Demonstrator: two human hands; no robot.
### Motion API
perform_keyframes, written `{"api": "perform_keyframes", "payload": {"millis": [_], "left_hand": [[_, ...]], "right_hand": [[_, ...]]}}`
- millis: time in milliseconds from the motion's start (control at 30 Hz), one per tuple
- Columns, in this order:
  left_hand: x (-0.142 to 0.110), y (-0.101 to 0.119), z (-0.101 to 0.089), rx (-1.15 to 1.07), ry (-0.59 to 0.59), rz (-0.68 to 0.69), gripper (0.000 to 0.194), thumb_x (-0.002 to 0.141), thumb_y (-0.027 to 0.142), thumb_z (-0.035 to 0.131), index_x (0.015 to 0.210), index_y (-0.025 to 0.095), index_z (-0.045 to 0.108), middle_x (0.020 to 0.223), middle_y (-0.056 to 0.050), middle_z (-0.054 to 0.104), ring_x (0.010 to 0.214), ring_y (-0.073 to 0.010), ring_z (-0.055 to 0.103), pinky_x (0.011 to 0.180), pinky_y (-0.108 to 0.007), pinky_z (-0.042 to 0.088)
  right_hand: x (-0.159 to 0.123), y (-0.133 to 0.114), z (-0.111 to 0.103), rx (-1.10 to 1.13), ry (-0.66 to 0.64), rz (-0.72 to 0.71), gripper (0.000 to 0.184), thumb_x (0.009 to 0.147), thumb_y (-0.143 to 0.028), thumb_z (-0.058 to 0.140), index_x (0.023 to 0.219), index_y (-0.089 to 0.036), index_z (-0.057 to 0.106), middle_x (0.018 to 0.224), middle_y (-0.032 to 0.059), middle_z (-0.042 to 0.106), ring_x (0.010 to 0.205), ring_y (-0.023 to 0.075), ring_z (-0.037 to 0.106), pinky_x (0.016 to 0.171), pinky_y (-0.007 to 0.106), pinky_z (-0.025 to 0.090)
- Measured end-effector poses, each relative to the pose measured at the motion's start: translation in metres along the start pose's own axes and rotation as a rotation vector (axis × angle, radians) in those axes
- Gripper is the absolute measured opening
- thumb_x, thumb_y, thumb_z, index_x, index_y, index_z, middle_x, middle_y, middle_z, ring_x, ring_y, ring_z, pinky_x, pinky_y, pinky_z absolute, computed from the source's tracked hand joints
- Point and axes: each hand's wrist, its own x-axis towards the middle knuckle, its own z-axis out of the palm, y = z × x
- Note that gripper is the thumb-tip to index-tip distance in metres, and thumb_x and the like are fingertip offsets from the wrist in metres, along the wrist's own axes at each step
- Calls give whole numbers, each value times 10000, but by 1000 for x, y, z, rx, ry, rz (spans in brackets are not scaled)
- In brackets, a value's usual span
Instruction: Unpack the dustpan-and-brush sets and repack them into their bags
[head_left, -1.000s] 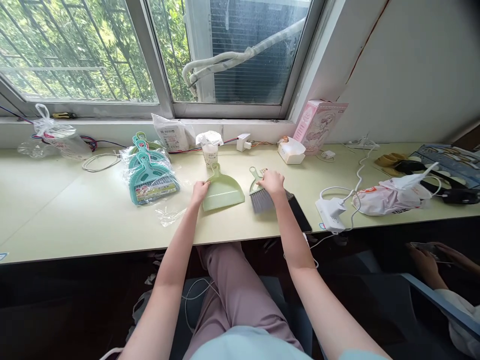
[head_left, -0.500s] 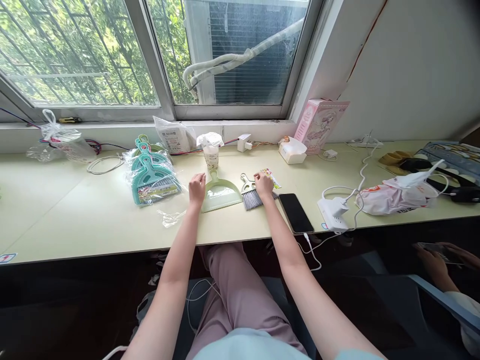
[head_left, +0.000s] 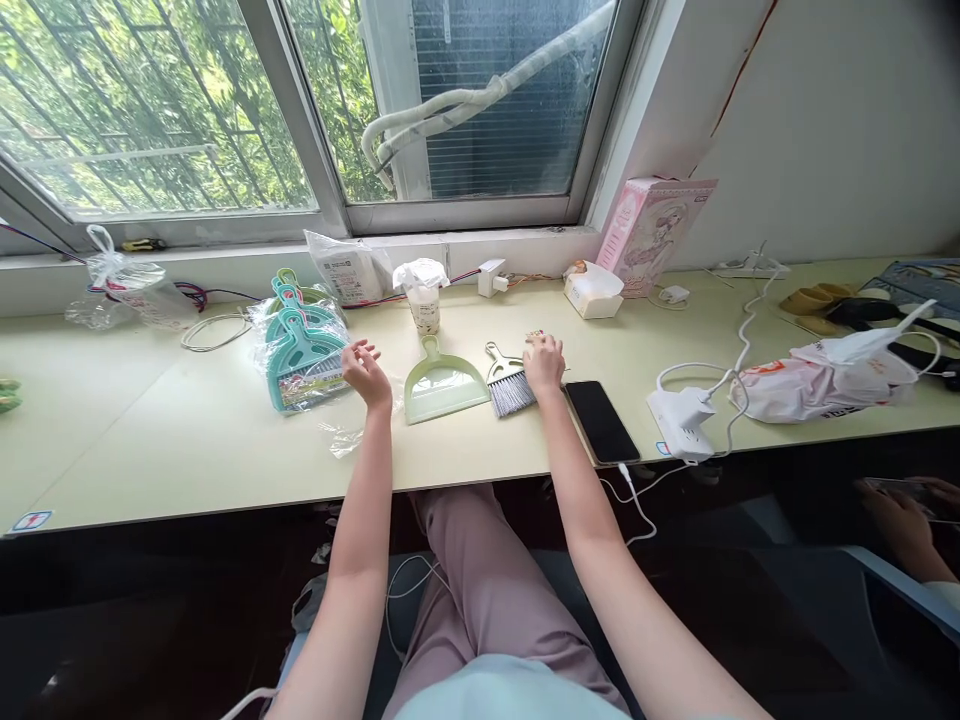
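Observation:
A pale green dustpan (head_left: pixel 442 384) lies flat on the pale desk (head_left: pixel 187 440), handle toward the window. Beside it on the right lies a small brush (head_left: pixel 508 384) with grey bristles. My left hand (head_left: pixel 364 372) hovers left of the dustpan, fingers loosely spread, holding nothing, close to a plastic-wrapped stack of teal dustpan sets (head_left: pixel 302 346). My right hand (head_left: pixel 544 362) rests at the brush's right side with fingers curled over a small colourful packet (head_left: pixel 534 336); whether it grips it is unclear.
A black phone (head_left: pixel 601 420) lies right of my right hand, cable hanging off the desk edge. A paper cup (head_left: pixel 424 300), white charger block (head_left: pixel 679 418), white plastic bag (head_left: pixel 814 382), pink box (head_left: pixel 651 230) and tissue box (head_left: pixel 592 294) stand around. Another person's hand (head_left: pixel 904 520) is at lower right.
My left hand has let go of the dustpan and moved left toward the wrapped teal sets. My right hand slid off the brush to its right side, uncovering the phone.

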Motion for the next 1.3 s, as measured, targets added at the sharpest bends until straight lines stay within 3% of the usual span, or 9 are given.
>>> {"api": "perform_keyframes", "payload": {"millis": [133, 300, 500, 600, 733, 900, 1100, 1200, 1300], "left_hand": [[-10, -1, 4, 358, -306, 107, 207, 903, 293, 540, 1011, 161, 656, 1127, -157, 569, 1119, -294, 535, 936, -439, 472], [-20, -8, 7, 638, -644, 71, 51, 752, 232, 694, 766, 197, 658, 1042, -152, 572, 1157, -374, 459, 994, -512, 383], [-7, -14, 9, 240, -422, -132, 20, 852, 214, 550, 844, 200, 563, 949, -94, 612, 963, -241, 583, 893, -363, 441], [-5, -11, 12, -28, -395, -243, 133, 912, 277, 490, 1015, 203, 530, 913, -63, 639, 858, -192, 615, 806, -319, 460], [-18, 2, 19, -294, -603, -296, 383, 901, 441, 538, 1194, 196, 509, 1035, -84, 668, 933, -185, 642, 821, -310, 492], [-40, 19, 28, -378, -874, -213, 559, 780, 500, 697, 1218, 168, 600, 1165, -119, 681, 1080, -251, 632, 928, -359, 488], [-45, 21, 29, -362, -890, -213, 520, 759, 485, 717, 1162, 157, 691, 1114, -88, 723, 1039, -271, 652, 911, -365, 495], [-45, 21, 30, -365, -857, -219, 518, 792, 505, 679, 1187, 170, 695, 1134, -78, 722, 1058, -262, 646, 907, -352, 493], [-47, 23, 29, -367, -841, -266, 520, 786, 524, 679, 1172, 177, 714, 1108, -67, 733, 1055, -264, 649, 903, -350, 492]], "right_hand": [[-2, 1, 7, -178, -190, -89, 176, 882, -221, 581, 955, -151, 726, 1241, 183, 594, 1195, 341, 453, 947, 467, 383], [4, 8, -1, -69, -201, -168, 116, 890, -212, 585, 895, -156, 687, 1103, 166, 672, 1146, 316, 519, 980, 490, 354], [13, 3, -21, 765, -181, -90, 291, 895, -460, 561, 1013, -200, 612, 821, 43, 684, 813, 201, 651, 779, 334, 492], [9, -17, -19, 973, -215, -61, 368, 858, -554, 566, 968, -205, 613, 756, 17, 667, 748, 178, 651, 722, 301, 507], [-8, -52, 0, 961, -188, -86, 377, 851, -570, 585, 951, -207, 611, 782, 25, 684, 750, 177, 675, 708, 287, 516], [-30, -69, 15, 595, -108, -139, 268, 948, -449, 521, 1046, -227, 635, 864, 48, 713, 803, 199, 669, 753, 306, 500], [-29, -65, 10, 370, 26, -199, 291, 925, -408, 579, 1138, -217, 631, 1309, 138, 592, 1221, 278, 535, 1002, 414, 436], [-21, -60, 11, 583, -163, -164, 497, 906, -419, 604, 1354, -234, 497, 1295, 117, 622, 1143, 249, 611, 937, 383, 493], [-17, -54, 15, 779, -363, -134, 434, 897, -412, 606, 1297, -244, 580, 1096, 61, 733, 1012, 226, 684, 880, 349, 525]]}}
